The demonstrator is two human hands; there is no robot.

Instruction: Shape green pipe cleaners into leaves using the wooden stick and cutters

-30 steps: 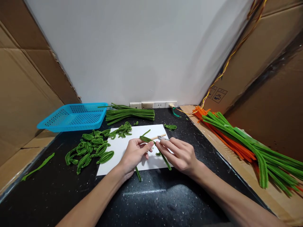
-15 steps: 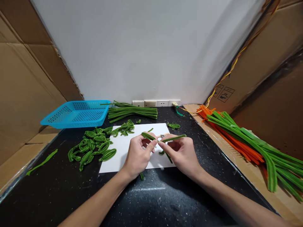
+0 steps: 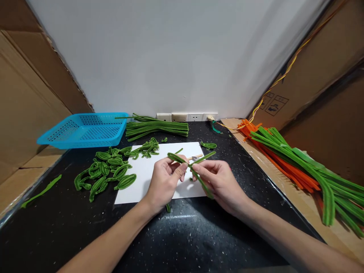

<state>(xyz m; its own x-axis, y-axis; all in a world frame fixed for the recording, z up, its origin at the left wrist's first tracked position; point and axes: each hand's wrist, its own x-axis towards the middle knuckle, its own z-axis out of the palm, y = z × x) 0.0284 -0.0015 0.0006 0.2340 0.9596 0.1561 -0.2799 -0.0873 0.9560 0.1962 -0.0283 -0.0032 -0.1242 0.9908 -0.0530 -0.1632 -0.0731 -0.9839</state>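
Above a white sheet of paper (image 3: 136,193), my left hand (image 3: 165,180) pinches green pipe cleaners (image 3: 203,182) between thumb and fingers. Thumb and forefinger of my right hand (image 3: 220,180) close on them just to the right. The stems cross between the hands, with ends sticking out to the upper left, upper right and lower right. Behind my fingers, a small tool with a wooden handle (image 3: 199,156) lies on the paper, partly hidden. Leaf-shaped loops of green pipe cleaner (image 3: 109,168) are heaped at the paper's left, with smaller curled pieces (image 3: 148,148) on its upper left corner.
A blue plastic basket (image 3: 82,144) stands at the back left, beside a bundle of dark green pipe cleaners (image 3: 157,129). Bright green stems (image 3: 301,163) and orange stems (image 3: 280,168) lie on cardboard at right. Wall sockets (image 3: 195,117) and a yellow cord (image 3: 267,91) are behind.
My right hand has shifted slightly relative to the left, and the crossed stems now show more clearly, one end pointing down right. The whole view has tilted a little.
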